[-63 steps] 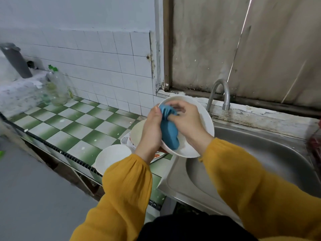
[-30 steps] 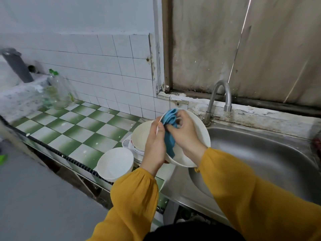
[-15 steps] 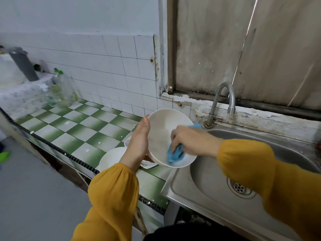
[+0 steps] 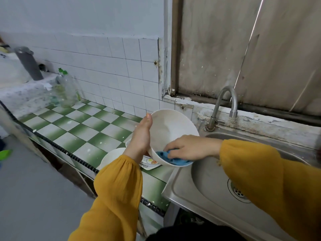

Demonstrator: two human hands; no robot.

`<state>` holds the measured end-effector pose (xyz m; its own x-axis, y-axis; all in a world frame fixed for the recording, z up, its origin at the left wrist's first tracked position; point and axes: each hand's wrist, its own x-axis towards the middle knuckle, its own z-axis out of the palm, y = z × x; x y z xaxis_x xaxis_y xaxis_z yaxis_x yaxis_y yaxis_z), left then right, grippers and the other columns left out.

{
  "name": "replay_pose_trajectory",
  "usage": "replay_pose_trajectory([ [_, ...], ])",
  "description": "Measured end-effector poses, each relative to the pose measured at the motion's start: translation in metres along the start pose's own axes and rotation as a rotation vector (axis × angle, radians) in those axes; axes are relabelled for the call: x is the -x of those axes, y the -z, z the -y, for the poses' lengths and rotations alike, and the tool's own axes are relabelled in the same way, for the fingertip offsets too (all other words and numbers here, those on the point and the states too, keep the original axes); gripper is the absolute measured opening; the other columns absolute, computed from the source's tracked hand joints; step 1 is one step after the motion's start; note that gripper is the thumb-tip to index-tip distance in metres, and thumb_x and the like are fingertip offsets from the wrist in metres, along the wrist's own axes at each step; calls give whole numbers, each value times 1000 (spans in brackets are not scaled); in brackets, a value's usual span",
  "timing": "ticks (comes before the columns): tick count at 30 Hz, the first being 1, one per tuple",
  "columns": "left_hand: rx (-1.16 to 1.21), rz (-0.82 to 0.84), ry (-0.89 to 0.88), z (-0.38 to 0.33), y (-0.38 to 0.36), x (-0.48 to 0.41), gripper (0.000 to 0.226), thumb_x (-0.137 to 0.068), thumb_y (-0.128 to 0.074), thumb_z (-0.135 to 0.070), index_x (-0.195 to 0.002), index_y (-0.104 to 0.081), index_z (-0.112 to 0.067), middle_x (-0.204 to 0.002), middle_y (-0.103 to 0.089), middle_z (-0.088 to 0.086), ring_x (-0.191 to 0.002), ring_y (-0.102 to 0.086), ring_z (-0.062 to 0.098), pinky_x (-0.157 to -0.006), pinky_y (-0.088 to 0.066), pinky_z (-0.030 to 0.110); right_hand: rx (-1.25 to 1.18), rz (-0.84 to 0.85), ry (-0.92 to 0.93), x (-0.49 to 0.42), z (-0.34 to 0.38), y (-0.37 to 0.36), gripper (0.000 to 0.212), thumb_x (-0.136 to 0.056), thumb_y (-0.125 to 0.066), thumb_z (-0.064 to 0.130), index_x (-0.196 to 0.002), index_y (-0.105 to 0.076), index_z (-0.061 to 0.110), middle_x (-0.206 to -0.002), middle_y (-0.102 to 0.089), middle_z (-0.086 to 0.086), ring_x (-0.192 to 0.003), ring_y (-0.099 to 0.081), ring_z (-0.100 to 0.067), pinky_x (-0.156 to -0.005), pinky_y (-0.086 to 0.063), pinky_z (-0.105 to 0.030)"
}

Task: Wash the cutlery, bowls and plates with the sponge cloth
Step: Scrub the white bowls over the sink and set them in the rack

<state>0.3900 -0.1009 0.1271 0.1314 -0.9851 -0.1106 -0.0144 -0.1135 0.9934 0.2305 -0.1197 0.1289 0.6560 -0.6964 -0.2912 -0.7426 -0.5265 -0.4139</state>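
a home kitchen: a steel sink (image 4: pixel 217 185) with a curved tap (image 4: pixel 225 101), a green-and-white tiled counter (image 4: pixel 83 129), white wall tiles (image 4: pixel 112 63), and crockery (image 4: pixel 111 156) stacked beside the basin.

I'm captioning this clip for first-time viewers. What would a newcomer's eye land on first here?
The tilted white bowl at the centre, gripped at its rim by the left hand while the right hand presses a blue sponge cloth into its lower inside. Next come the mustard-yellow sleeves in the foreground, the green-and-white checked counter on the left, and the steel sink with its curved tap on the right.
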Motion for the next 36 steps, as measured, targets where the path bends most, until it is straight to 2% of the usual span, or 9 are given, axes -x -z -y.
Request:
replay_pose_trajectory([
  [2, 53, 11, 126, 4, -3, 4, 57, -99, -28, -59, -127, -55, -17, -109, -66, 13, -80, -65, 28, -50, -47, 23, -330, 132, 71, 10, 5, 7, 37, -77, -59, 58, -94, -64, 25, -81, -61, 18, -77, -54, -4, -74, -39, -21],
  [5, 85, 17, 217, 13, -4, 6, 60, -99, -25, -61, -123, -55, -16, -96, -66, 12, -70, -64, 27, -41, -47, 18, -129, 122, 209, 18, -2, 17, 40, -68, -84, 39, -98, -59, 33, -88, -62, 14, -79, -55, 0, -70, -42, -15],
  [9, -206, -41, -99, 36, -1, 0, 38, -105, -33, -35, -142, -34, -44, -144, -48, 7, -129, -48, 29, -103, -44, 38, -197, 79, 224, 25, -19, 34, 40, -73, -79, -1, -102, -65, 22, -83, -64, 11, -73, -57, 6, -67, -44, -12],
  [13, -161, 36, 38, 58, -8, -2, 38, -94, -48, 2, -112, -59, -30, -115, -60, 21, -96, -65, 40, -58, -59, 40, -236, 84, 216, 30, -31, 38, 40, -74, -76, -4, -99, -67, 25, -92, -69, 4, -82, -63, -4, -72, -52, -21],
  [16, -157, 66, 78, 61, -19, -1, 36, -94, -43, 5, -91, -68, -21, -119, -60, 19, -99, -64, 35, -58, -57, 29, -210, 126, 208, 30, -36, 30, 44, -75, -75, -1, -94, -64, 37, -85, -67, 14, -79, -61, 1, -69, -47, -16],
  [22, -350, 344, -120, 52, -23, 16, 23, -75, -57, -54, -90, -63, -39, -137, -37, -10, -133, -29, 12, -113, -28, 38, -350, -47, 133, 42, -61, 46, 42, -73, -76, -9, -104, -67, 18, -103, -71, -2, -95, -67, -16, -81, -56, -25],
  [28, -227, 411, -301, 57, -22, 12, 30, -67, -88, -31, -75, -63, -16, -70, -63, -13, -71, -58, 4, -60, -44, 14, -458, -256, 86, 57, -67, 57, 42, -69, -81, -6, -94, -68, 25, -90, -73, 13, -87, -68, -5, -76, -52, -18],
  [33, 19, 129, -229, 52, -33, 18, 53, -70, -86, -14, -111, -63, -38, -83, -73, -13, -77, -69, 6, -62, -54, 19, -705, -801, 44, 57, -59, 37, 38, -78, -76, 2, -103, -64, 28, -97, -70, 11, -85, -67, 0, -81, -56, -26],
  [36, 172, -14, -190, 50, -38, 19, 39, -79, -78, -10, -113, -68, -26, -92, -74, -11, -82, -70, 8, -67, -55, 18, -548, -850, 32, 45, -31, -8, 21, -88, -69, 25, -106, -63, 35, -109, -60, 12, -100, -55, 2, -97, -43, -21],
])
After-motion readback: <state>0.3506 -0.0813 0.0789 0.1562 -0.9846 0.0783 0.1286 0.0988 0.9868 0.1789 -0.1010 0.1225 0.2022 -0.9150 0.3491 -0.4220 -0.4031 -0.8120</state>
